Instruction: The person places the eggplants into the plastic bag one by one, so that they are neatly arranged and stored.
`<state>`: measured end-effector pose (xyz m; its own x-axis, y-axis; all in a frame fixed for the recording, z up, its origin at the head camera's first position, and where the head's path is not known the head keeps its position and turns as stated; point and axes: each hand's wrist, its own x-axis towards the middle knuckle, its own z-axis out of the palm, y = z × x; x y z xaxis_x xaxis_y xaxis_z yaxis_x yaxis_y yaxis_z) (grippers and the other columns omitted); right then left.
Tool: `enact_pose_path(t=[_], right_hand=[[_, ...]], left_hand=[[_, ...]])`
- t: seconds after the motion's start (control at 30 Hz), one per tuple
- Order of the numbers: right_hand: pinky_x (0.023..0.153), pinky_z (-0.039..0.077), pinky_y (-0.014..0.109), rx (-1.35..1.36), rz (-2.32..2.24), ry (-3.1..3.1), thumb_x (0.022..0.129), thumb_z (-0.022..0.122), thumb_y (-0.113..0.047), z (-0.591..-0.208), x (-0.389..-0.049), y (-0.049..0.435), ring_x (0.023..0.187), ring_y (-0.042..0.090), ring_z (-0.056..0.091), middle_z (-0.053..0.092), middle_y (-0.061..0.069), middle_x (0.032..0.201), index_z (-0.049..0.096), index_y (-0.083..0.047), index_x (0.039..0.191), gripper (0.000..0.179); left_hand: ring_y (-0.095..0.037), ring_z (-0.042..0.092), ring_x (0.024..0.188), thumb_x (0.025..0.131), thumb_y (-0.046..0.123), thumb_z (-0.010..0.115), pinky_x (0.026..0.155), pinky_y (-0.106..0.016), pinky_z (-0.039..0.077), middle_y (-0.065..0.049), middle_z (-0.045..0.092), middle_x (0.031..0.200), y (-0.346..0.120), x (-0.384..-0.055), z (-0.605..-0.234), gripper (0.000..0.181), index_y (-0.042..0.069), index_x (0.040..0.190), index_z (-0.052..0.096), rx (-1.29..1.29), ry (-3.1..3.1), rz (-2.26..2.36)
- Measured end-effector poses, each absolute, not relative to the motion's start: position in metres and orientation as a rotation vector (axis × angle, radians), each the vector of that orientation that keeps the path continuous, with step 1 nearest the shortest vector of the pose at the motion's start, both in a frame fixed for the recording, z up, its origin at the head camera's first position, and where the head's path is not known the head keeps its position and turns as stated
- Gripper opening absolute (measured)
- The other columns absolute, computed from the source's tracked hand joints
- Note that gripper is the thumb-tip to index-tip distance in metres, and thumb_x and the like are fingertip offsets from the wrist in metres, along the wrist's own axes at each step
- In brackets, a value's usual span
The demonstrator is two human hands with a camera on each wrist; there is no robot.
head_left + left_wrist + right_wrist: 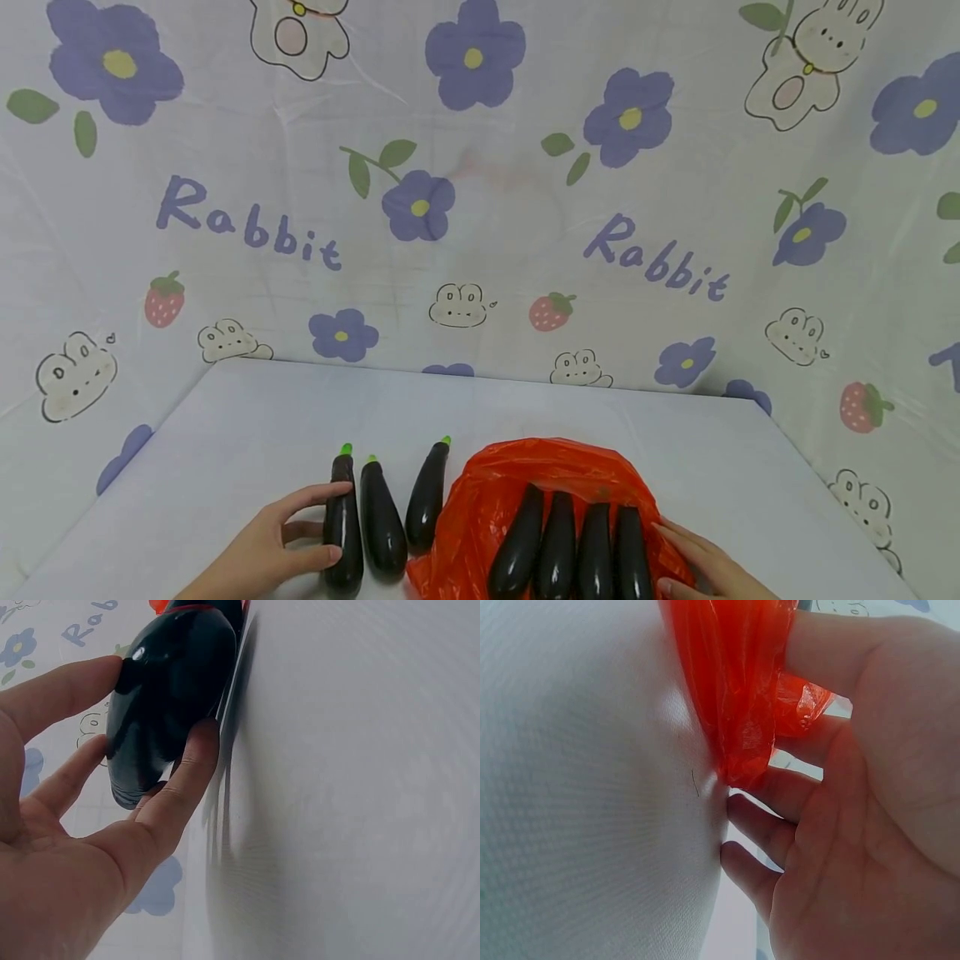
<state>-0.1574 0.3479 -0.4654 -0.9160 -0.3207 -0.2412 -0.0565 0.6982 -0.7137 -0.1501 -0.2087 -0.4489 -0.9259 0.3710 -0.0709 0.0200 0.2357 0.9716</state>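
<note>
- Four glossy eggplants (555, 546) lay nearest the camera, side by side inside the red bag (555, 454).
- Left of the bag, the left hand (273, 533) held the outermost eggplant (344, 533), its grip narrowed to that girth, thumb and fingers along the sides.
- Between it and the bag, a middle eggplant (383, 525) and a near eggplant (427, 500) lay on the surface (225, 467).
- At the bag's right side, the right hand (708, 567) held thin film between thumb and fingers.
- Each eggplant seemed firm, moderately heavy, slick and easily bruised; its thick body probably gave surer hold than the green-tipped neck.
- The bag looked light and limp, best taken by its rim.
</note>
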Motion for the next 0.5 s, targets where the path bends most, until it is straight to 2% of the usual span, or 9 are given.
enact_pose_path(t=[0.5], right_hand=[[0.091, 0.042, 0.067, -0.337, -1.031, 2.563, 0.093, 0.065, -0.039, -0.4657, -0.1585, 0.3496, 0.13, 0.058, 0.028, 0.025, 0.031, 0.152, 0.03, 0.0, 0.152, 0.079]], left_hand=[[-0.036, 0.058, 0.113, 0.09, 0.014, 0.073, 0.095, -0.05, 0.047, -0.029, 0.032, 0.15, -0.2092, -0.1523, -0.4506, 0.067, 0.003, 0.147, 0.041, 0.449, 2.237, 1.774]])
